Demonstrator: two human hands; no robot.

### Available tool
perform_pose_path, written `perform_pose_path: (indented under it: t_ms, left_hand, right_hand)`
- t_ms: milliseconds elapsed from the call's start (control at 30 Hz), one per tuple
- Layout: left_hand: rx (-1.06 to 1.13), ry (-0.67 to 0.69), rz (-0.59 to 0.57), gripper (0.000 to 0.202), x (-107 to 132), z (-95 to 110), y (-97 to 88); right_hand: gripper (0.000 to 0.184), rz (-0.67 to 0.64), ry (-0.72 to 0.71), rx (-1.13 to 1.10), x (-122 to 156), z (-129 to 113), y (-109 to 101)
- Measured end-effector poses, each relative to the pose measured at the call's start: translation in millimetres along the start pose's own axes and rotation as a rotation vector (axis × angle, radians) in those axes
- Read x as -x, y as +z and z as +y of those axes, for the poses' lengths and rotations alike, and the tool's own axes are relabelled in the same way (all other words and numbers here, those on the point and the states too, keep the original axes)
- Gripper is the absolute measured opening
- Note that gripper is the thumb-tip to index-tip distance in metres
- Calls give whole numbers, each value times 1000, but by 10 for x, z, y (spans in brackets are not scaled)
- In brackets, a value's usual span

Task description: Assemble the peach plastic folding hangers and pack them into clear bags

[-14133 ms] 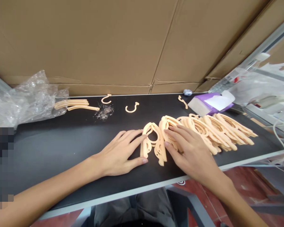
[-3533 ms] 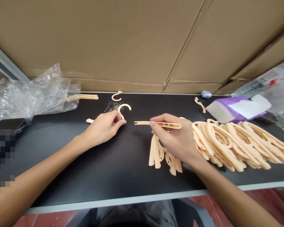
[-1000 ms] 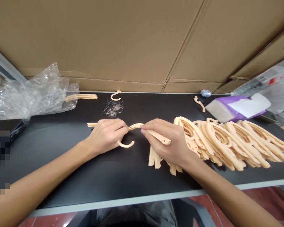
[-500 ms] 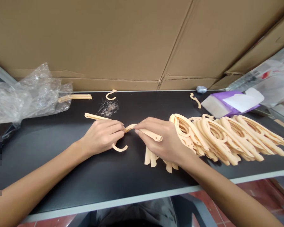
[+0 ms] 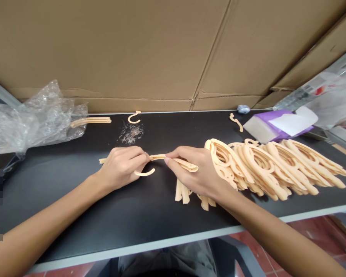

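Observation:
My left hand (image 5: 121, 167) is closed on a beige hanger arm and a curved beige hook (image 5: 145, 173) that pokes out below its fingers. My right hand (image 5: 194, 173) pinches a second beige hanger arm (image 5: 178, 162) whose tip meets the left hand's pieces in the middle of the black table (image 5: 75, 184). Under the right wrist lie a few loose beige pieces (image 5: 187, 194). A long row of overlapping beige hanger parts (image 5: 276, 165) stretches to the right.
Crumpled clear plastic (image 5: 31, 117) lies at the far left with beige strips (image 5: 90, 121) beside it. A spare hook (image 5: 133, 117), some shavings (image 5: 131, 132), a small beige piece (image 5: 236, 122) and a purple-and-white pad (image 5: 279, 125) sit near the cardboard wall (image 5: 161, 54).
Over the last second both hands kept the arm pieces and hook pressed together; the left arm piece swung down to nearly level and the hook turned flatter.

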State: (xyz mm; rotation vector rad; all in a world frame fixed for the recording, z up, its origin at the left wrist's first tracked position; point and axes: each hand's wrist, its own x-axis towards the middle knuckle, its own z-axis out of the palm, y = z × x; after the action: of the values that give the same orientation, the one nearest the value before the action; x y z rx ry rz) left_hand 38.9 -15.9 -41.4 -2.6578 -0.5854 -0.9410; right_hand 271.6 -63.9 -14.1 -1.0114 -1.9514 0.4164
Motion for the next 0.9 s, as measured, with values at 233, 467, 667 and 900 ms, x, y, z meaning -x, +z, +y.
perform_pose_path:
  t_ms: [233, 467, 667, 900]
  left_hand:
    - [121, -61, -10, 11, -19, 17, -17]
    - [368, -309, -10, 11, -73, 27, -84]
    - [735, -895, 109, 25, -205, 4, -163]
    - [1010, -1146, 400, 76, -244, -73, -180]
  right_hand:
    - [15, -7, 230, -78, -12, -56, -16]
    - [12, -7, 594, -374, -43, -12, -58]
    - [26, 29, 612, -500, -96, -83, -117]
    - [17, 212, 565, -399, -102, 4, -170]
